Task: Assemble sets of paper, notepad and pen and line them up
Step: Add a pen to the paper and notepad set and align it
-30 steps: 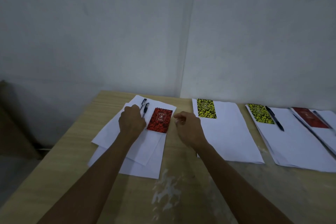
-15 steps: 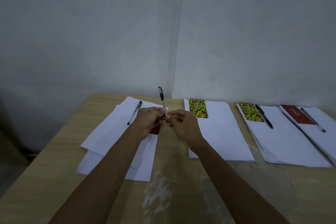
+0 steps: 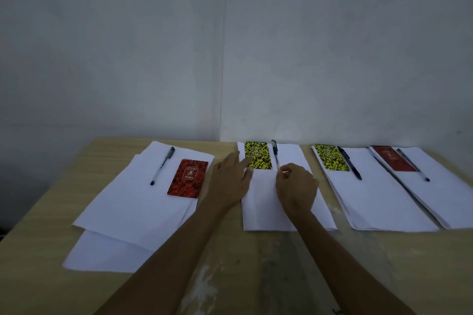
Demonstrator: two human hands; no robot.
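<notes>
Half a second ago we held the black-capped ballpoint pen (image 3: 275, 155) upright between both hands over the left stack; now our right hand (image 3: 294, 186) alone pinches its near end between thumb and forefinger and lays it on the white paper sheet (image 3: 266, 207), just right of the yellow-and-black speckled notepad (image 3: 257, 155). Our left hand (image 3: 230, 181) has let go, fingers spread and empty, fingertips touching the notepad's left edge. We judge this set nearly complete. Left of that notepad, the red patterned notepad (image 3: 188, 178) and a second clear ballpoint pen (image 3: 162, 165) lie on loose overlapping white sheets (image 3: 122, 212), not yet squared. Right of it, two finished sets sit in line. No containers appear on the wooden table (image 3: 38, 250).
</notes>
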